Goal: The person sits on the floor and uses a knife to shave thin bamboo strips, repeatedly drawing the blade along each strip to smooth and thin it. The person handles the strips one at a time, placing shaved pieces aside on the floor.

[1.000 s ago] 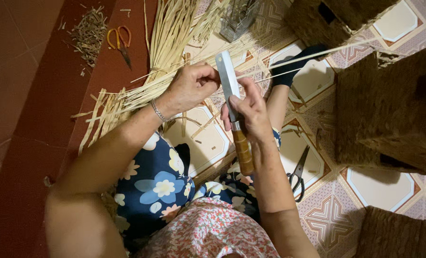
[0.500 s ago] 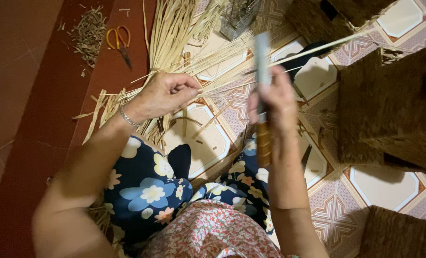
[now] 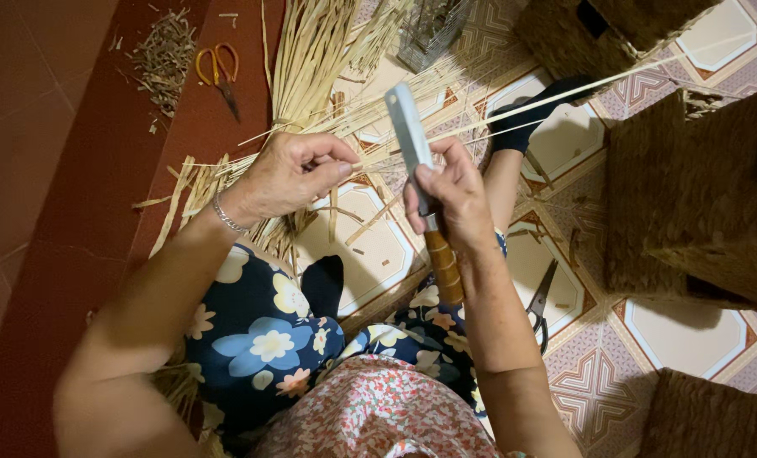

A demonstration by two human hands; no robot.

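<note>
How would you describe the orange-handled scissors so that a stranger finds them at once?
Look at the dark red floor on the left. Beside the small heap of plant scraps lie the orange-handled scissors, blades pointing down. The other scissors, by the patterned tiles, have black handles.

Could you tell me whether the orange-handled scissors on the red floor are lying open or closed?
Closed, as far as it shows: the orange-handled scissors lie flat, their loops side by side and blades together as one dark point.

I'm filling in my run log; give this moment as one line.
left hand: pinches straw strips | right hand: grips knife, blade up | floor: orange scissors, black scissors
</note>
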